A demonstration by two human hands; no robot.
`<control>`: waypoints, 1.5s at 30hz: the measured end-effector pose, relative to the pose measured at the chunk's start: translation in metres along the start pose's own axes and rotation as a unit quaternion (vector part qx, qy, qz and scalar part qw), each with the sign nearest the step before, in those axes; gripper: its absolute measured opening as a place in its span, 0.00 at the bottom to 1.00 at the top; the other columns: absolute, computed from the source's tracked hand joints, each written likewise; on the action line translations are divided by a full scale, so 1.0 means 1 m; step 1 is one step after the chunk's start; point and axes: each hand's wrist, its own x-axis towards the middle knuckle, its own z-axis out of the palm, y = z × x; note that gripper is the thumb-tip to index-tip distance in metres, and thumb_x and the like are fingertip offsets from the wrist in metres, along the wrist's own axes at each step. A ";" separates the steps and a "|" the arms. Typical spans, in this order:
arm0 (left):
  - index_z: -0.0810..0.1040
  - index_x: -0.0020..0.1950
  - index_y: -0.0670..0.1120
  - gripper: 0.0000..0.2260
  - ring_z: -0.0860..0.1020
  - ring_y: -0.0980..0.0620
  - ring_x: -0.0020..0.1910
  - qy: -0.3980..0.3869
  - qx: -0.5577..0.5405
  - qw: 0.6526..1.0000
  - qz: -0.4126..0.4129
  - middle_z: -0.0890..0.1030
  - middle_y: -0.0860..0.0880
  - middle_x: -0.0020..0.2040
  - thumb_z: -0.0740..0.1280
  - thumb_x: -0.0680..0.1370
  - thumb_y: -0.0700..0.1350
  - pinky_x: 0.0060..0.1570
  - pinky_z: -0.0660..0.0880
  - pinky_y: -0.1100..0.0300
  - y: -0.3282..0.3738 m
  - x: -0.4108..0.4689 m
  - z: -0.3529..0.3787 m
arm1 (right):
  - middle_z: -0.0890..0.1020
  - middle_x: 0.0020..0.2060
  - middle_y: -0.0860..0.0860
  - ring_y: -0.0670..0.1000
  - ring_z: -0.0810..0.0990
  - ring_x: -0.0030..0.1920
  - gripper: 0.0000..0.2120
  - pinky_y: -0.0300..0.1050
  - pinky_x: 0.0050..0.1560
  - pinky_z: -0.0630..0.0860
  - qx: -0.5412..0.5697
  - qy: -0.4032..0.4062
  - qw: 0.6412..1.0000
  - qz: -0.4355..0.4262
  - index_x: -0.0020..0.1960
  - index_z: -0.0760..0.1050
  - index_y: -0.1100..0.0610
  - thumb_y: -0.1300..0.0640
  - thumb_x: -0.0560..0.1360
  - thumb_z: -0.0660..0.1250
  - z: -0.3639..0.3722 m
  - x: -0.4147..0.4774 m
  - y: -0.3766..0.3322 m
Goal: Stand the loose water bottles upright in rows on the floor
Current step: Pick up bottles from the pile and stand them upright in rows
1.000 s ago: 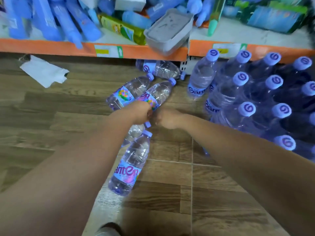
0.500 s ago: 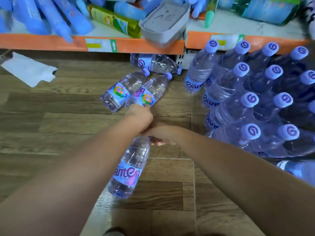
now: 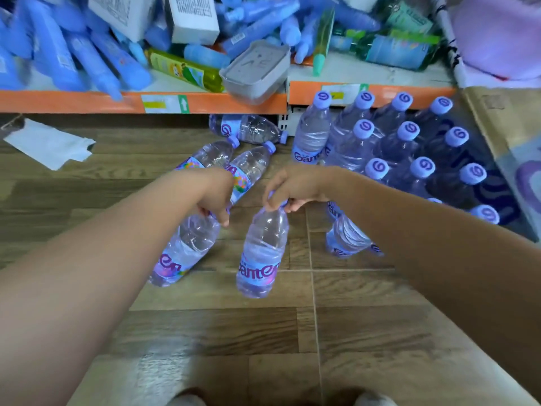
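Bottle slanting below left hand grip, second bottle hanging under right hand, apparently pinched at top

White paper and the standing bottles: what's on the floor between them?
Head view shows three bottles on their sides: a far bottle, then a left bottle and right bottle side by side.

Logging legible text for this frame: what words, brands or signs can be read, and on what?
"Ganten": label of the right-hand bottle.
"Ganten": label of the upright bottle by the shelf.
"en": end of the left-hand bottle's half-hidden label.
Swirl logo, no word: bottle caps.
White up arrow: green shelf tag.
White boxes and blue packs: print too blurred.
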 end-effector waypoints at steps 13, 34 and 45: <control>0.80 0.35 0.42 0.09 0.75 0.56 0.20 0.123 -0.099 0.986 0.060 0.81 0.46 0.27 0.73 0.68 0.47 0.33 0.76 0.64 0.029 -0.031 -0.028 | 0.75 0.30 0.50 0.45 0.73 0.27 0.09 0.34 0.30 0.72 -0.121 0.217 0.969 -0.016 0.48 0.82 0.56 0.63 0.69 0.71 -0.052 -0.029 0.001; 0.82 0.50 0.45 0.12 0.77 0.47 0.48 0.242 -0.082 0.949 0.187 0.82 0.46 0.47 0.70 0.68 0.42 0.51 0.76 0.52 0.082 -0.006 -0.039 | 0.72 0.61 0.59 0.56 0.71 0.62 0.19 0.46 0.55 0.71 -0.245 0.383 0.890 -0.033 0.64 0.72 0.59 0.56 0.75 0.67 -0.072 0.003 0.000; 0.80 0.52 0.45 0.13 0.77 0.46 0.51 0.246 -0.085 0.942 0.210 0.79 0.46 0.50 0.69 0.68 0.43 0.53 0.76 0.50 0.103 -0.005 -0.044 | 0.70 0.47 0.53 0.54 0.70 0.63 0.14 0.45 0.50 0.70 -0.247 0.367 0.896 -0.037 0.58 0.76 0.59 0.61 0.72 0.68 -0.080 -0.007 0.011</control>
